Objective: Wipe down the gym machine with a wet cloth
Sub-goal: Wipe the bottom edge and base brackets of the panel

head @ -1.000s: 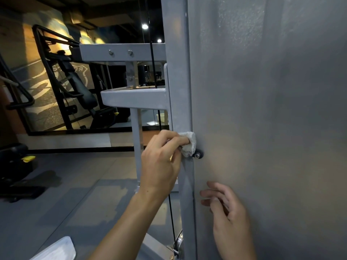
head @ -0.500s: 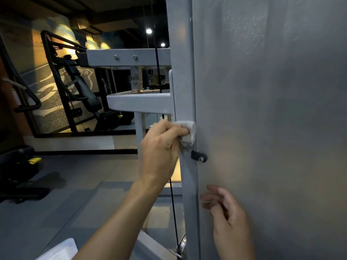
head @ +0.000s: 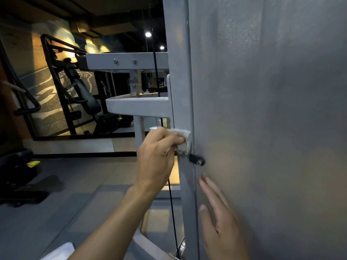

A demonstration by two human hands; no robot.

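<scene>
- Head view: left hand point(head: 156, 158) grips a bunched white cloth point(head: 183, 140) and presses it against the grey upright post point(head: 181, 102) of the gym machine, just above a black bolt tab point(head: 196, 159); the fingers curl round the wad, presumably so that pressure falls on the post's narrow face.
- Right hand point(head: 220, 220) lies with straight, slightly spread fingers flat against the grey side panel point(head: 272, 109), below the tab; it holds nothing and is judged to steady the body or the panel during wiping.
- Horizontal bracket point(head: 139, 107) joins the post just above the cloth, so the stroke is bounded above by this joint.
- Black cable point(head: 171, 203) runs down behind the post, apart from the cloth.
- Step in hand, as judged: wiping the post edge near the fastener; the broad panel shows no cloth on it yet.
- Background: a dark bench machine point(head: 80, 94) against the far wall, well apart.
</scene>
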